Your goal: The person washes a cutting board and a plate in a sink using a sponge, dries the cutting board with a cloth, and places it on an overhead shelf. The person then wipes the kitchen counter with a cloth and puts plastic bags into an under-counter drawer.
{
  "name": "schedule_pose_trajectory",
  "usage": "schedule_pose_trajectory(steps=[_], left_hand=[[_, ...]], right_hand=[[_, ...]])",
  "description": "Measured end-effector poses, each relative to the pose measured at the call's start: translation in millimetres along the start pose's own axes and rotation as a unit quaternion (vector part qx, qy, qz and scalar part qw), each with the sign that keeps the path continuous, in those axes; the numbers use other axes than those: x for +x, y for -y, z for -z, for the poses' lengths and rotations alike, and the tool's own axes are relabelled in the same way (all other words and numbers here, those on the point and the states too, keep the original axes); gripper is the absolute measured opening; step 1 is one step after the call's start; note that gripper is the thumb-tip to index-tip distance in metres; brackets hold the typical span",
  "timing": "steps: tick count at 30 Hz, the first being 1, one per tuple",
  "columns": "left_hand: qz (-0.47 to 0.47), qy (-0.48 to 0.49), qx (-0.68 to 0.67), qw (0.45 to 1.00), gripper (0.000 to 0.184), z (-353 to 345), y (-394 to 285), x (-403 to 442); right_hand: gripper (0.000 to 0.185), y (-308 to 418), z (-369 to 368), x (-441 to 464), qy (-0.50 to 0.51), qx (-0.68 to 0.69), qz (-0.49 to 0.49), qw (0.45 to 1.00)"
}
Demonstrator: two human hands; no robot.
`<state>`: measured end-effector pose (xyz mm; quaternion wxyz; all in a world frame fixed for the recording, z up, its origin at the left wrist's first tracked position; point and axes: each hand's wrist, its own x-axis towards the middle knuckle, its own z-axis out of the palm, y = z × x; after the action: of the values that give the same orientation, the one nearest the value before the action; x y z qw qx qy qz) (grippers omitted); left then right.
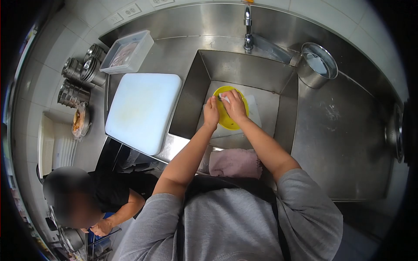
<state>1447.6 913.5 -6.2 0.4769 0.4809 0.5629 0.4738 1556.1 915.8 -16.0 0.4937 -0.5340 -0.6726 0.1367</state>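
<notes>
In the sink (244,65), a round yellow dish (227,124) sits tilted below my hands. My left hand (211,114) grips its left rim, with the fingers pointing away from me. Over the dish, my right hand (235,106) has its fingers curled around a small white thing (224,98), whose kind I cannot make out. Some small dark bits show on the yellow surface. A flat, pale sheet or board (253,108) lies partly hidden under the dish on the sink floor.
A white cutting board (141,108) lies left of the sink, with a plastic tub (146,52) behind it. The faucet (248,26) rises at the back. A metal pot (311,78) stands right; a pink towel (235,163) lies at the front edge. Another person (113,195) is lower left.
</notes>
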Motion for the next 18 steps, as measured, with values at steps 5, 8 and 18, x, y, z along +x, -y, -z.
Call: schedule_pose_trajectory(steps=[5, 8, 18], left_hand=[[-0.009, -0.009, 0.039, 0.999, 0.041, 5.4, -10.1, -3.8], [-0.028, -0.018, 0.029, 0.999, 0.041, 10.7, -18.4, 3.5], [-0.040, 0.000, -0.112, 0.993, 0.042, 4.5, -10.4, 10.6]], right_hand=[[0.012, -29.3, 10.5, 12.9, 0.023, -0.125, -0.032, 0.991], [0.015, -35.4, 15.8, 0.1, 0.096, -0.186, -0.094, 0.973], [0.020, 37.5, -26.7, 21.1, -0.040, 0.024, -0.058, 0.997]])
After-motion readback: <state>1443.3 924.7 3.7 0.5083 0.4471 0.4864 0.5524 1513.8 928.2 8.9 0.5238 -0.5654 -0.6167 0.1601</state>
